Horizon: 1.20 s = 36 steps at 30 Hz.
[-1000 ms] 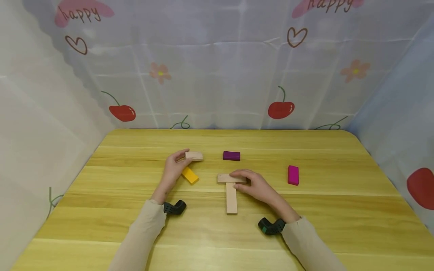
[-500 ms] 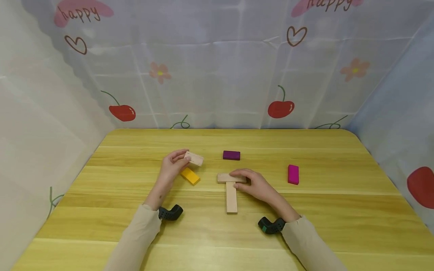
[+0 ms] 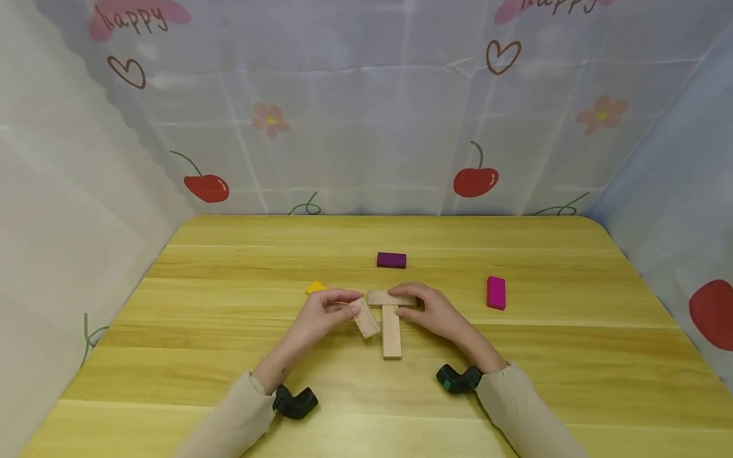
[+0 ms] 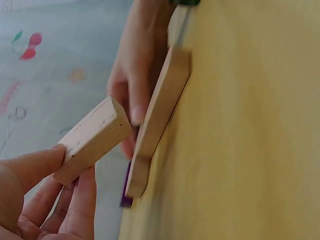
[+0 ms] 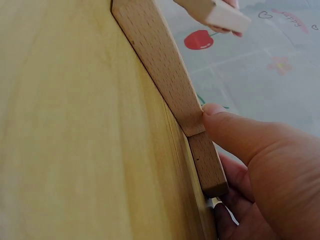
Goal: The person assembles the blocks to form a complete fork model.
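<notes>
My left hand [image 3: 323, 316] pinches a plain wooden block [image 3: 365, 318] between thumb and fingers. That block is raised and tilted, just left of two more plain blocks lying on the table in a T. The crosswise block [image 3: 378, 298] forms the far bar, and the lengthwise block [image 3: 392, 334] butts against its near side. My right hand [image 3: 432, 312] holds the right end of the crosswise block, fingers on its far side and thumb at the joint. In the right wrist view the thumb [image 5: 232, 132] touches the edge where both blocks meet.
A purple block [image 3: 392, 260] lies beyond the T. To the right is a magenta block [image 3: 496, 293]. A yellow block [image 3: 315, 288] is partly hidden behind my left hand. The wooden table [image 3: 229, 254] ends at a printed curtain [image 3: 355, 127].
My left hand has carried its wooden block from the far left past the yellow block to the T's left side, turning it on the way. The right hand stays where it was.
</notes>
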Motion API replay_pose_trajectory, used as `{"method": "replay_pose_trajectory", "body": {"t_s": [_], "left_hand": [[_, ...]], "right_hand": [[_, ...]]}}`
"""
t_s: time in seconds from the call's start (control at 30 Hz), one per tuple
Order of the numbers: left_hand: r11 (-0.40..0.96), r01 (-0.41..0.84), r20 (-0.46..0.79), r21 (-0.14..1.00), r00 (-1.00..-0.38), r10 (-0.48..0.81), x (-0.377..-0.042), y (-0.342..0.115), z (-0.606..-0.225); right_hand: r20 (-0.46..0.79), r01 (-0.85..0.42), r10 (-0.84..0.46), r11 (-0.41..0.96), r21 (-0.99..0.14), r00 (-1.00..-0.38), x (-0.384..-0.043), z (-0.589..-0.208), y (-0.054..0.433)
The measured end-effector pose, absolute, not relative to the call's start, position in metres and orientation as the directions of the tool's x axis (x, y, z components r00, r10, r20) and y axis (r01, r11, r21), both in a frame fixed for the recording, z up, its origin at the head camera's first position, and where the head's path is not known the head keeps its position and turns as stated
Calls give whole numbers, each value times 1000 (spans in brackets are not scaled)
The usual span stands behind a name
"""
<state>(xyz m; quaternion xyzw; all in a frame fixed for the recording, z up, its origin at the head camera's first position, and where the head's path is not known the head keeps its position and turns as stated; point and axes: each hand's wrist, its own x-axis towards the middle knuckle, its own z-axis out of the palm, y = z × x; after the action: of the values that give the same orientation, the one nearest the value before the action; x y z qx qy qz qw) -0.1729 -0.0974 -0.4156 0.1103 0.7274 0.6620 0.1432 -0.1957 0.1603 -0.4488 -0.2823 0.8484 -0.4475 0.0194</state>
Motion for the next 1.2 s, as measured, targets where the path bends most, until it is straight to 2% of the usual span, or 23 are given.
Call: {"method": "replay_pose_trajectory", "body": {"t_s": [0.27,0.8,1.2], "left_hand": [[107,-62,-105,992,-874,475,-146,-88,-425],[115,-120,-163,986,-834,528,-135,-79,-435],[144,-98,-161,985,-833,530,-126,-78,-438]], "right_hand": [[225,-468,-497,442,-765,-838,-197,-448,160],[215,-456,-491,446,-770,-844,-197,-448,161],[217,-459,-492,449,-766,-843,-198,-448,161]]}}
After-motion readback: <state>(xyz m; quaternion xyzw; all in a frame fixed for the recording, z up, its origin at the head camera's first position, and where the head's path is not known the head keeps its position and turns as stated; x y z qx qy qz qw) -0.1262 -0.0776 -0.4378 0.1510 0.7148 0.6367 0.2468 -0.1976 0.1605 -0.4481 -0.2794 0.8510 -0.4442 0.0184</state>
